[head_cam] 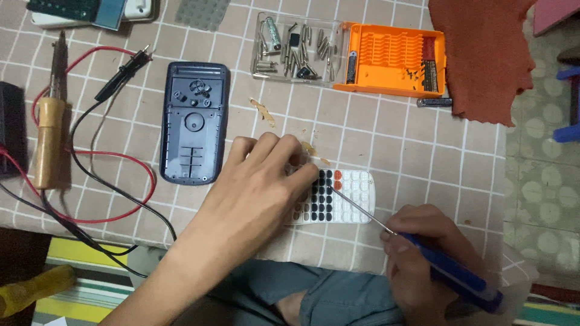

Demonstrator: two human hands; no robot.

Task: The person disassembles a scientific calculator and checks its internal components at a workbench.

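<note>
On the checked table [423,139] lie a blue back cover [194,122], a soldering iron [49,130], red and black leads [115,175], a clear bit tray [295,49], an orange case [393,60] and a red cloth [483,54].

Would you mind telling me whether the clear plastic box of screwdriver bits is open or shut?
Open: the clear box lies spread beside its orange bit holder, with loose bits showing inside.

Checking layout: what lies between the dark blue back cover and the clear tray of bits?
In the head view, only checked tablecloth between back cover and clear tray; nothing else.
</note>
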